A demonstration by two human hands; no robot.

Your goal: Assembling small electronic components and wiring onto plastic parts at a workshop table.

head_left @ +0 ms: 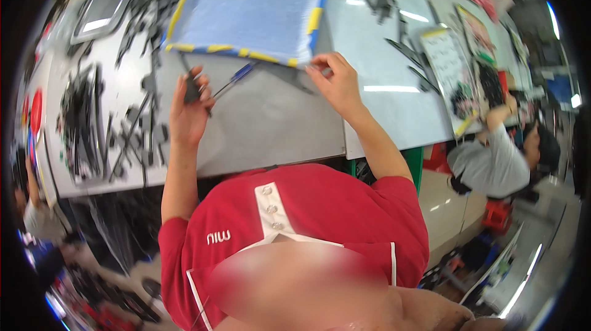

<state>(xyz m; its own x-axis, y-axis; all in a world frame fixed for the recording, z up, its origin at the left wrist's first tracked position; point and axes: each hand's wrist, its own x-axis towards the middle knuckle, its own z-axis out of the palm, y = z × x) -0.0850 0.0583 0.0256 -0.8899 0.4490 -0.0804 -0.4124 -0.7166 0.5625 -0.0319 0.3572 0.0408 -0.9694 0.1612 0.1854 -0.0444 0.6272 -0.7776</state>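
My left hand (189, 106) is closed around a small dark plastic piece (191, 91), whose thin end points up toward the tray. A screwdriver with a blue handle (242, 72) slants beside that hand; its shaft runs toward my fingers, and I cannot tell whether it touches them. At the near right corner of a shallow blue tray (316, 45) edged with yellow tape, my right hand (335, 80) has its fingers curled and pinched. Whatever lies between those fingertips is too small to make out. A flat dark strip (284, 77) lies under the tray's near edge.
Many loose black plastic parts (138, 128) spread over the left of the table, with a bundle of long dark strips (86, 125) beyond. More black strips (409, 54) lie on the right. Another person's hand (502, 112) works at the far right table.
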